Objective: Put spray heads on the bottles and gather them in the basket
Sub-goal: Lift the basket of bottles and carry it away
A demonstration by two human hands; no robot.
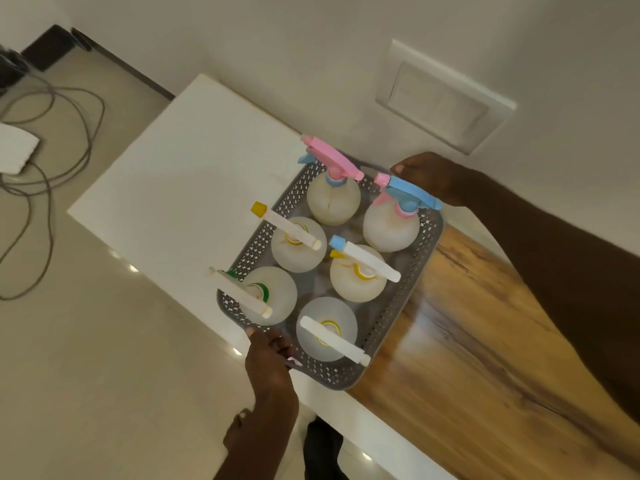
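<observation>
Gripping the grey basket (391, 337) mid-frame: left hand (268, 358) is curling on its lower end, right hand (427, 174) on its upper end; six capped bottles (332, 199) are sitting inside.

Both your forearms are bare as far as the view reaches; no sleeve, cuff, watch or band shows on either. Your left hand (268, 358) and right hand (427, 176) wear no gloves and no rings that can be made out. At the bottom edge your bare foot (239, 433) shows its toes, unshod, and beside it a dark garment (322, 448) covers your leg, its make too dim to tell
</observation>
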